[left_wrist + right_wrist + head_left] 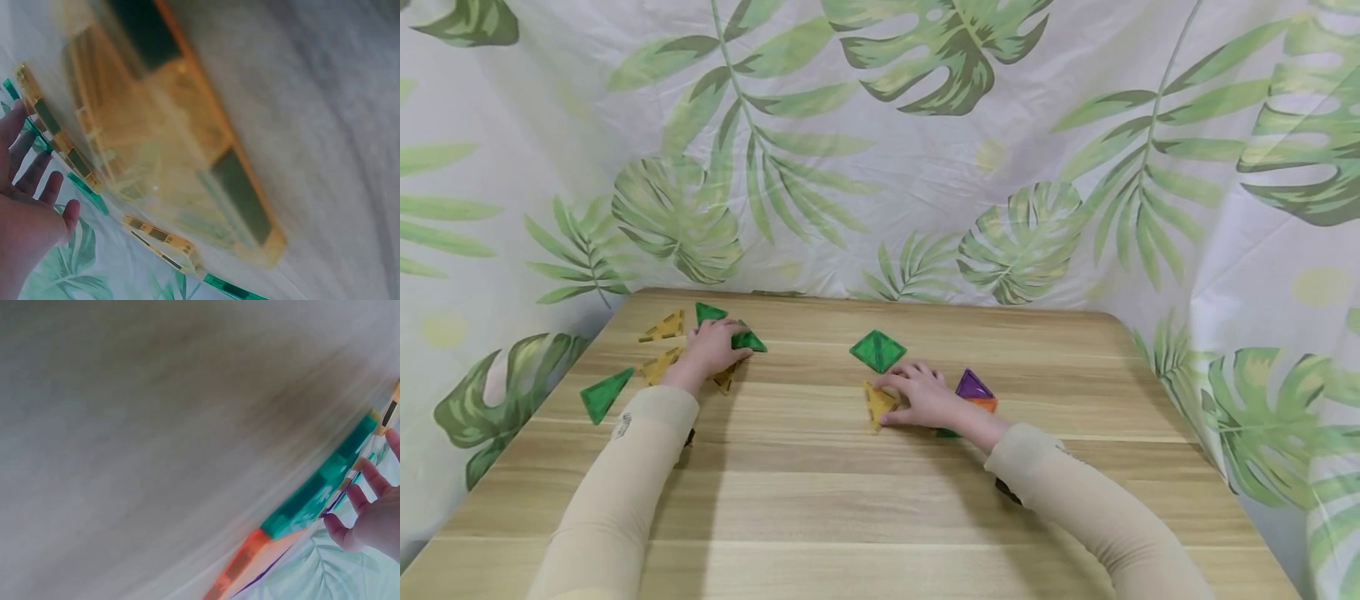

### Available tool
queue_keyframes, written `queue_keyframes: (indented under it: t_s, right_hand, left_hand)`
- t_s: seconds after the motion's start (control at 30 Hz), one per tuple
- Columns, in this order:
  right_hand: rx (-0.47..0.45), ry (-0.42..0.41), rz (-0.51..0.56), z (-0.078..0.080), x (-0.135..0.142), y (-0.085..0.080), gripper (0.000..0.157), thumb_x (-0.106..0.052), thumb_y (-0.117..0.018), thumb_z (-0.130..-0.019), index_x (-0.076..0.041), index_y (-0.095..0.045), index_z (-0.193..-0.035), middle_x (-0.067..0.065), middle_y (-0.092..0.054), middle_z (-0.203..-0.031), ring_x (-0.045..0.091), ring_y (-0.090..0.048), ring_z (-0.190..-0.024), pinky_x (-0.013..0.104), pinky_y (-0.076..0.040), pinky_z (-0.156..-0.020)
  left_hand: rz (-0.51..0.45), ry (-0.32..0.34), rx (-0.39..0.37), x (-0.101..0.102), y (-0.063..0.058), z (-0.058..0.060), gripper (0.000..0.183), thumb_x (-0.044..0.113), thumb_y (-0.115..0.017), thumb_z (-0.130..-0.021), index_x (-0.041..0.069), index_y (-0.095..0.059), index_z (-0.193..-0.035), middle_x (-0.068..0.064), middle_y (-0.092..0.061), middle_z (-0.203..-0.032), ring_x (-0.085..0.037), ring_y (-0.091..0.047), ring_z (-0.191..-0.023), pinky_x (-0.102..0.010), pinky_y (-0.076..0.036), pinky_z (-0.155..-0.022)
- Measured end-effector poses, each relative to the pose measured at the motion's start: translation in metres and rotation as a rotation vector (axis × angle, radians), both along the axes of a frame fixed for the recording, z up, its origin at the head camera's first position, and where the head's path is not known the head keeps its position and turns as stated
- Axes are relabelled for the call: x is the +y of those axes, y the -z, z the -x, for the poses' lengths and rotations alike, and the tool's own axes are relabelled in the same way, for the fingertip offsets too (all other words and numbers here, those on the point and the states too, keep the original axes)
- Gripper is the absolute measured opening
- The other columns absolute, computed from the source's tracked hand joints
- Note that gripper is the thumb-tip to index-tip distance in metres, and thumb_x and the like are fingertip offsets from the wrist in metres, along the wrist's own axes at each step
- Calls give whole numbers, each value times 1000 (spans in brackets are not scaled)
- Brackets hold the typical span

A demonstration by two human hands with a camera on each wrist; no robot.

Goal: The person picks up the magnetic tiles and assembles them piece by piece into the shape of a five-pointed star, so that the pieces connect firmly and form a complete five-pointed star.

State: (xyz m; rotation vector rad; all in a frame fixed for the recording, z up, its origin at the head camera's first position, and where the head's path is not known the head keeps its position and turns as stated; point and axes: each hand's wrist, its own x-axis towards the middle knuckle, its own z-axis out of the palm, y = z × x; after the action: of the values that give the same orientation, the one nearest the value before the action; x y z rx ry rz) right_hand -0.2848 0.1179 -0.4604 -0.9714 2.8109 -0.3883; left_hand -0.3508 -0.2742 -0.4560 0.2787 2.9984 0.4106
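Note:
My left hand (pixel 713 346) reaches over the tiles at the far left. It pinches a green triangular magnetic tile (pixel 750 338), thumb at the near edge and fingers at the far edge. Another green triangle (pixel 709 312) lies just behind it, and a yellow one (pixel 725 381) is partly covered below. Right of the middle, my right hand (pixel 921 396) grips a yellow triangular tile (pixel 878 406) between thumb and forefinger; its other fingers are spread. Two green triangles (pixel 877 351) sit edge to edge as a diamond just beyond.
Purple (pixel 974 385), orange (pixel 983 404) and green (pixel 947 433) tiles lie by my right wrist, partly hidden. At the left are yellow triangles (pixel 662 327) (pixel 661 367) and a green triangle (pixel 605 396). A leaf-printed cloth (pixel 917 192) hangs behind the wooden table (pixel 820 508).

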Motion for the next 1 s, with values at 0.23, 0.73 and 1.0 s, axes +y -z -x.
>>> queue_keyframes:
  t_s: [0.23,0.73,1.0]
  right_hand:
    - [-26,-33,-8,1,5,0,60,-54,-62,-84,-30,-47,-137,6,-38,-146,34,-31,-132,62,-26,-102]
    - [-32,-35,-10,3,10,5,60,-56,-61,-84,-32,-46,-137,6,-36,-147,34,-31,-132,62,-27,-102]
    - [-9,-43,-13,2,8,3,59,-56,-61,-84,-31,-47,-136,6,-38,-145,34,-31,-132,63,-28,-102]
  left_hand:
    - [-28,31,9,1,2,-2,48,25,-55,-96,2,-47,-137,-26,-33,-145,-51,-21,-132,-72,-15,-101]
    - [-8,141,73,29,3,-5,44,20,-64,-90,1,-56,-129,-26,-47,-136,-47,-40,-126,-66,-27,-101]
    - [-11,201,86,42,3,-11,42,19,-67,-88,3,-59,-126,-24,-51,-133,-45,-45,-123,-66,-30,-97]
